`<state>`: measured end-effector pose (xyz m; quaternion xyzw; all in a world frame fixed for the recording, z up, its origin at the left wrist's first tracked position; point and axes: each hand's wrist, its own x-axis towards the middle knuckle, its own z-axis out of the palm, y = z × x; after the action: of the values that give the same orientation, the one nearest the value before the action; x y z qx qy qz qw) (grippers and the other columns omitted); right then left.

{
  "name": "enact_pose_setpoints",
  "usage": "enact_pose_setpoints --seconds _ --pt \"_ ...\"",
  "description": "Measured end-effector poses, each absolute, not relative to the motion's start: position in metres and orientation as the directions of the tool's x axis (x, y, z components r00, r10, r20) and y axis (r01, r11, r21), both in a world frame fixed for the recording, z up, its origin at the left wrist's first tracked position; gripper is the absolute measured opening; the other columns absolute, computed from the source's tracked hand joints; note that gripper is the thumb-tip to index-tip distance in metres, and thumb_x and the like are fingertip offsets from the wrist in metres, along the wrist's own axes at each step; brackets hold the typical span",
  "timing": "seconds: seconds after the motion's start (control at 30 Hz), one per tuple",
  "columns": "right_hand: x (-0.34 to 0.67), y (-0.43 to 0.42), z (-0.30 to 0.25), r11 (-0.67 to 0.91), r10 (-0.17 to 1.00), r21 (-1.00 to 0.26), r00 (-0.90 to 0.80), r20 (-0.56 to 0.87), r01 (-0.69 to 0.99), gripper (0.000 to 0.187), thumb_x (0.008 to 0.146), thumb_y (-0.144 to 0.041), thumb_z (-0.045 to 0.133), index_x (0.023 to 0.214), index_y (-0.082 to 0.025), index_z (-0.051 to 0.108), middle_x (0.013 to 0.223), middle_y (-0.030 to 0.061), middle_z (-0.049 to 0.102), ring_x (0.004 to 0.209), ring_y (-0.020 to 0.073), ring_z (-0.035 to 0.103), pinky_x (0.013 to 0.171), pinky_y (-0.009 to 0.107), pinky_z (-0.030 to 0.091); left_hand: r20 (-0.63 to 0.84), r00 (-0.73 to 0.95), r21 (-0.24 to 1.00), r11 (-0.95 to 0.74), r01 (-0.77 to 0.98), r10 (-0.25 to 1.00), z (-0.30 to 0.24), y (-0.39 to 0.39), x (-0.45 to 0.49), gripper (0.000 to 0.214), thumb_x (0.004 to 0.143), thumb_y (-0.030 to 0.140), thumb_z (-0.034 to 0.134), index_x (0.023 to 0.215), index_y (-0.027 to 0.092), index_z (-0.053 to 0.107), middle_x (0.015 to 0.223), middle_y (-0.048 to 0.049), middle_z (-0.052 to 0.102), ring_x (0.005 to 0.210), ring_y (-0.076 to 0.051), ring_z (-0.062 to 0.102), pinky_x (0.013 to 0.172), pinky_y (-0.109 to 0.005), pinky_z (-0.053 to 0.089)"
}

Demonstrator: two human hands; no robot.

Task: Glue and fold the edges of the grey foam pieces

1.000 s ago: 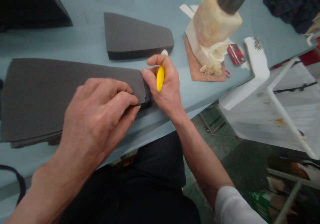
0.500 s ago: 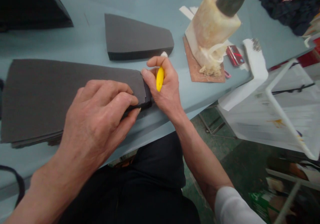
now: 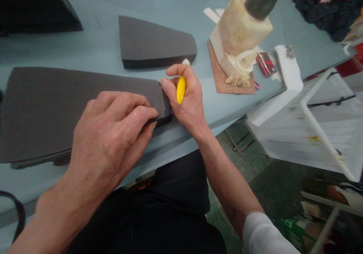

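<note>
A stack of dark grey foam sheets point(image 3: 51, 106) lies along the near edge of the blue-grey table point(image 3: 93, 48). My left hand point(image 3: 113, 127) rests on the stack's right end, fingers curled and pinching the corner of the top sheets. My right hand point(image 3: 185, 97) is closed around a yellow-handled tool point(image 3: 180, 89) with a white tip, its thumb pressed against the stack's right edge. A second, smaller stack of grey foam pieces point(image 3: 154, 42) lies farther back on the table.
A cream-coloured block with a dark handle point(image 3: 241, 31) stands on a brown board point(image 3: 224, 74) at the right. A red packet point(image 3: 266, 63) and a white brush-like tool point(image 3: 289, 67) lie beside it. Black material point(image 3: 34, 8) sits far left, dark cloth point(image 3: 326, 4) far right. A white frame point(image 3: 317, 114) stands off the table's right.
Almost nothing differs. My left fingers have shifted slightly on the foam corner; my right hand holds the yellow tool in the same place.
</note>
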<state>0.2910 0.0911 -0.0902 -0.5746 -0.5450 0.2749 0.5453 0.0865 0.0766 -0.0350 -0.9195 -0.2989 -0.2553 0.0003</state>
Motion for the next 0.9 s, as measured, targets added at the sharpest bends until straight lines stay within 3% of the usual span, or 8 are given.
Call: enact_pose_setpoints --seconds 0.2,0.47,0.73,0.9 --pt "0.289 0.089 -0.084 0.172 0.929 -0.936 0.266 0.257 0.307 0.035 0.104 -0.059 0.068 0.113 -0.028 0.054 0.075 -0.0066 0.05 0.069 0.0126 0.055 0.064 0.027 0.051 0.44 0.669 0.238 -0.796 0.557 0.599 -0.035 0.078 0.085 0.012 0.106 0.026 0.062 0.111 0.03 0.072 0.119 -0.0034 0.079 0.11 -0.032 0.069 0.086 -0.048 0.051" --pt "0.287 0.089 -0.08 0.153 0.924 -0.959 0.31 0.225 0.239 0.044 0.097 -0.067 0.074 0.105 -0.028 0.053 0.07 -0.0078 0.05 0.062 0.0123 0.048 0.06 0.03 0.045 0.486 0.678 0.172 -0.821 0.545 0.552 -0.036 0.077 0.086 0.009 0.106 0.022 0.062 0.109 0.025 0.07 0.115 -0.0064 0.079 0.105 -0.033 0.07 0.081 -0.049 0.052" --pt "0.285 0.08 -0.07 0.169 0.904 -0.953 0.345 0.252 0.252 0.047 0.098 -0.07 0.07 0.095 -0.025 0.056 0.074 -0.0059 0.054 0.064 0.0107 0.05 0.064 0.03 0.047 0.482 0.693 0.139 -0.827 0.544 0.537 -0.035 0.076 0.086 0.012 0.108 0.02 0.058 0.11 0.023 0.068 0.115 -0.0089 0.079 0.103 -0.034 0.072 0.078 -0.051 0.055" --pt "0.283 0.07 -0.069 0.125 0.915 -0.963 0.348 0.205 0.239 0.046 0.098 -0.069 0.07 0.1 -0.026 0.055 0.064 -0.0092 0.049 0.056 0.0104 0.045 0.057 0.029 0.04 0.482 0.679 0.16 -0.817 0.554 0.554 -0.036 0.076 0.086 0.011 0.107 0.021 0.059 0.109 0.024 0.07 0.116 -0.006 0.08 0.105 -0.032 0.072 0.079 -0.048 0.053"
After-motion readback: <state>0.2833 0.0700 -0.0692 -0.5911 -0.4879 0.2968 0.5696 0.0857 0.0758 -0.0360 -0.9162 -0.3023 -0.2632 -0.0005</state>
